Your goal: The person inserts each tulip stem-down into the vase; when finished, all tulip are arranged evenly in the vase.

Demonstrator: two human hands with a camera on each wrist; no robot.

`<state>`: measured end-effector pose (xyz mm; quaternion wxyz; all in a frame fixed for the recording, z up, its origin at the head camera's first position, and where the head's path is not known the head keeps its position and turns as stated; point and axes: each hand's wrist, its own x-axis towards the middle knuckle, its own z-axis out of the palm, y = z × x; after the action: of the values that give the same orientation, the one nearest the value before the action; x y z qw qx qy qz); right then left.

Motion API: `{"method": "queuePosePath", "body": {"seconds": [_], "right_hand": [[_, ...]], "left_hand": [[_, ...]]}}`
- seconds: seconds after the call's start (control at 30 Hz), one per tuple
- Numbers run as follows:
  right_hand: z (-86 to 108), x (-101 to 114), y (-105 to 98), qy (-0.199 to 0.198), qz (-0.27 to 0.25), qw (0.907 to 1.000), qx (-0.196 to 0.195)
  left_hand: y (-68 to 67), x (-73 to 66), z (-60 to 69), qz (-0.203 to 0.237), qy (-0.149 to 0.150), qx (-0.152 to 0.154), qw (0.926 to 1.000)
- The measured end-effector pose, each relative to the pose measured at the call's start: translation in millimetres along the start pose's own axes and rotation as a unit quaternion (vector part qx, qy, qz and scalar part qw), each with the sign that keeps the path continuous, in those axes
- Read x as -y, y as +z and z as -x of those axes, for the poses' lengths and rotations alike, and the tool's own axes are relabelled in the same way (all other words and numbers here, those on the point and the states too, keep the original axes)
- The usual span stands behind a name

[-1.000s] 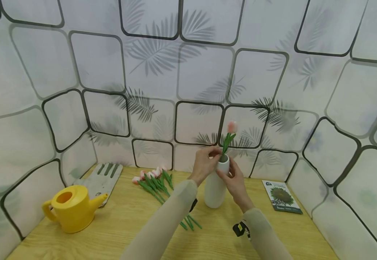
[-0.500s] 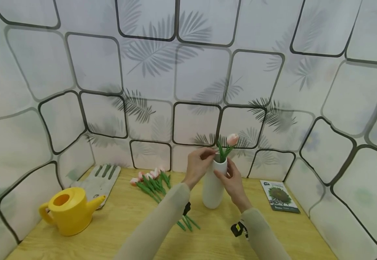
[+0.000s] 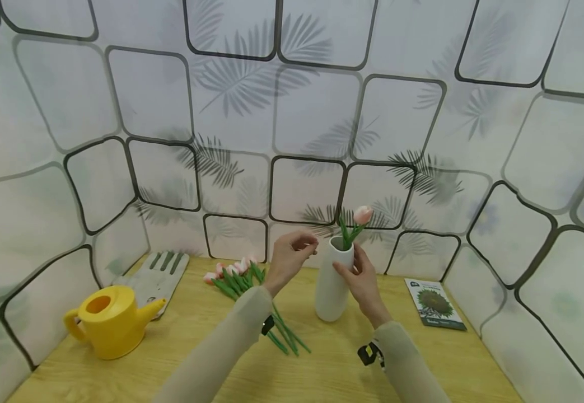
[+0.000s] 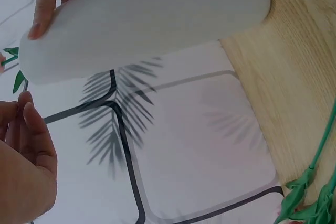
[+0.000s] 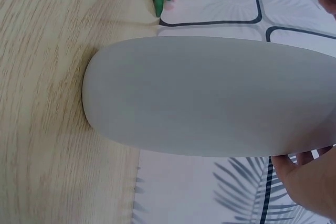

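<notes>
A white vase (image 3: 332,282) stands upright on the table, and one pink tulip (image 3: 363,215) leans to the right out of its mouth. My right hand (image 3: 364,280) grips the vase near the top, thumb in front and fingers round the side. To the left of the mouth, my left hand (image 3: 292,257) is apart from the vase, its fingers loosely bent with nothing between them. In the left wrist view that left hand (image 4: 29,156) is beside the vase's rim. Below it on the table lies a bunch of pink tulips (image 3: 243,280), some stems hidden by the left forearm.
A yellow watering can (image 3: 112,322) stands at the left of the wooden table (image 3: 322,369). Behind it lies a grey glove (image 3: 153,280). A seed packet (image 3: 435,304) with a flower picture is at the right. Patterned white cloth walls (image 3: 241,184) enclose the table's back and sides.
The tulip has dropped lower into the vase and tilted right. My left hand has let go of it and moved left, away from the mouth. My right hand stays on the vase.
</notes>
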<state>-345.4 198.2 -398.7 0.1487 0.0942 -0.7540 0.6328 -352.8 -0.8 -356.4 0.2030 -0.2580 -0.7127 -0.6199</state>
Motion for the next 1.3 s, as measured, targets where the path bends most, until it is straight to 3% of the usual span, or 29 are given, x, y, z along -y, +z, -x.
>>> {"method": "queuePosePath", "body": {"seconds": [0.33, 0.57, 0.83, 1.13, 1.3], "right_hand": [[2.8, 1, -2, 0.0, -0.003, 1.0, -0.002], [2.4, 0, -3, 0.006, 0.0, 1.0, -0.001], [-0.5, 3, -3, 0.01, -0.003, 0.9999, -0.001], [0.8, 2, -1, 0.017, -0.005, 0.9998, 0.003], [1.3, 2, 0, 0.019, -0.003, 0.9998, 0.005]], "left_hand": [[-39.7, 33.4, 20.5, 0.017, -0.067, 0.02, 0.9974], [-61.9, 56.1, 34.9, 0.024, -0.113, 0.016, 0.9931], [-79.0, 70.9, 45.0, 0.001, -0.149, 0.02, 0.9886], [-94.0, 94.8, 59.6, 0.012, -0.213, 0.019, 0.9767], [-100.3, 103.7, 63.5, 0.004, -0.229, 0.014, 0.9734]]}}
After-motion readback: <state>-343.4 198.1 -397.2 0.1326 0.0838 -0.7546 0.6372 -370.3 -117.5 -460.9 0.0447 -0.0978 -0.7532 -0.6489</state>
